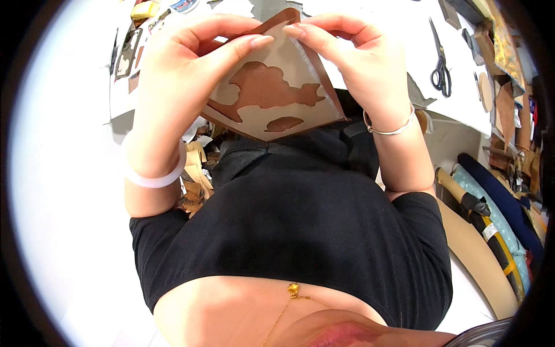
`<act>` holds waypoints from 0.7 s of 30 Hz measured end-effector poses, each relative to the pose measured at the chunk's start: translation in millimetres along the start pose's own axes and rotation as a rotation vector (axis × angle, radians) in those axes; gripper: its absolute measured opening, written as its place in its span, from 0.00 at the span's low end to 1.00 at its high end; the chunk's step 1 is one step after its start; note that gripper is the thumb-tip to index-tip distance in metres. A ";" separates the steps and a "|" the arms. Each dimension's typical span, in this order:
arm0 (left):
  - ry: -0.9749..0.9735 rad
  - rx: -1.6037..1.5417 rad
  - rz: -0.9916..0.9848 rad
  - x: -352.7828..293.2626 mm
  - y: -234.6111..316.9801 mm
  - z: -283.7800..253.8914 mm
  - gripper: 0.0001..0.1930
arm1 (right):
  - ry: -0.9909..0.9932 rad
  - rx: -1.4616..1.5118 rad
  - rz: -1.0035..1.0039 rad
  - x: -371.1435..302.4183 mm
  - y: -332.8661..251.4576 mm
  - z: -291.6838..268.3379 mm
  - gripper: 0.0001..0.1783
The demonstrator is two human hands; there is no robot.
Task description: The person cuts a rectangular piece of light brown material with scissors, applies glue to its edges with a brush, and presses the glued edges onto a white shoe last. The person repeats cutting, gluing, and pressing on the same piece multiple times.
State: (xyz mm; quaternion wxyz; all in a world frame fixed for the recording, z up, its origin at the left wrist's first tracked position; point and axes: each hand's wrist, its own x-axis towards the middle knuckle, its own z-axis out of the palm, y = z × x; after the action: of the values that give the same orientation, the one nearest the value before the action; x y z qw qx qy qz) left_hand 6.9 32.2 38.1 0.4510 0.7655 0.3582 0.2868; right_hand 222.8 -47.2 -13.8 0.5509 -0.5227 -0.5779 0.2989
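Observation:
Both hands hold up a brown leather piece in front of my chest, above the near side of the white table. A pale beige layer covers its face, and irregular openings in that layer let brown show through. My left hand pinches the top edge between thumb and fingers. Close beside it, my right hand pinches the same edge near the top corner. A whitish strip runs down the right side along the brown border. Some fingertips are hidden behind the piece.
Black-handled scissors lie on the white table at right. A phone rests at its left end. Scraps are heaped below the table edge. Rolls of material lean at the right.

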 end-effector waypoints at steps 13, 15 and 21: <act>0.009 -0.032 -0.030 10.0 -2.3 1.7 0.11 | -0.067 0.410 0.339 8.8 -6.8 -10.8 0.15; 0.016 -0.070 -0.027 10.7 -3.9 1.1 0.11 | -0.100 0.414 0.260 6.0 0.3 -10.0 0.16; 0.021 -0.141 -0.004 10.7 -7.7 3.2 0.10 | -0.066 0.301 0.238 -1.3 9.3 -10.4 0.14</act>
State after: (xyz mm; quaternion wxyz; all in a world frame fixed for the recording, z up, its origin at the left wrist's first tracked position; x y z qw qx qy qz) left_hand 13.3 41.9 31.0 0.5006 0.7281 0.3435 0.3184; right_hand 235.0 -48.3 -20.6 0.5646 -0.4890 -0.4784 0.4618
